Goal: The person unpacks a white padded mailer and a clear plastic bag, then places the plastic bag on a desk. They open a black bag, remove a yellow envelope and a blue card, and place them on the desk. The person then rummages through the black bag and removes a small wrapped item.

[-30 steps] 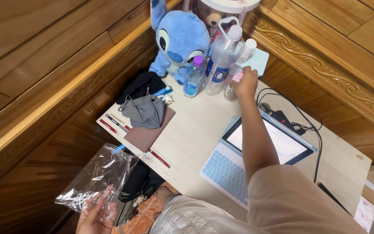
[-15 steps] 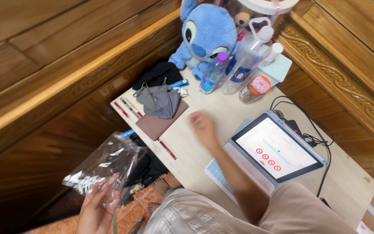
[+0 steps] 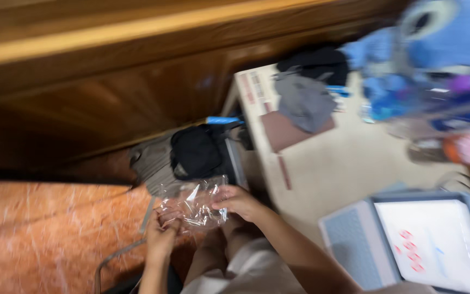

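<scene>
The view is blurred by motion. Both of my hands hold a crumpled clear plastic bag [image 3: 194,204] low over my lap, beside the left edge of a pale table [image 3: 344,169]. My left hand [image 3: 161,234] grips the bag's lower left part. My right hand [image 3: 237,201] pinches its right edge. What lies inside the bag cannot be made out.
A black pouch [image 3: 194,152] rests on a chair just beyond the bag. On the table lie a grey cloth [image 3: 305,103], a brown notebook [image 3: 292,130], a blue plush toy [image 3: 436,49], bottles, and a tablet [image 3: 436,242] on a keyboard. Wooden panelling stands behind; reddish floor to the left.
My right hand came back from the bottles at the table's far side and took hold of the bag. The camera swung down and left toward my lap.
</scene>
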